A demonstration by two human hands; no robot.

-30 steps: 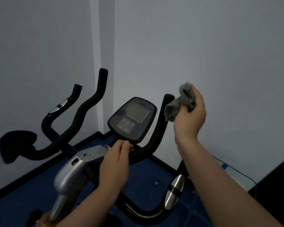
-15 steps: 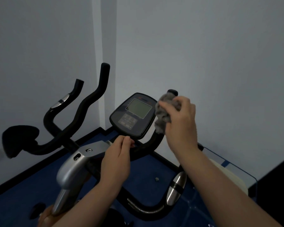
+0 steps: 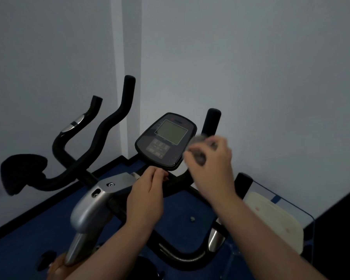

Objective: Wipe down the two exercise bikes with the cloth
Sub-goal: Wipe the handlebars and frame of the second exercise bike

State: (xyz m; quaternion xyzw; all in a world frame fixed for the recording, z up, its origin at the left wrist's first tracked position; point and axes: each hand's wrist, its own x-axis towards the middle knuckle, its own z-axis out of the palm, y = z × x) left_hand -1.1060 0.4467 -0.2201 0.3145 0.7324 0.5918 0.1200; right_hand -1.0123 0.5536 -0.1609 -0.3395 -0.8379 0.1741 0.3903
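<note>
Since the earlier frame, the cloth point(image 3: 200, 150) has been brought down the right handlebar point(image 3: 211, 122) by the right hand point(image 3: 212, 164), now blurred beside the console point(image 3: 166, 141). The cloth is gripped in curled fingers. The bar below the console is gripped by the left hand point(image 3: 148, 197). The bike point(image 3: 89, 211) stands on blue floor point(image 3: 24, 237).

The right hand point(image 3: 212, 164) is holding a grey cloth point(image 3: 198, 150), blurred, against the bike's right handlebar point(image 3: 210, 124) beside the console point(image 3: 166, 141). The left hand point(image 3: 146, 197) is gripping the bar just below the console.
</note>
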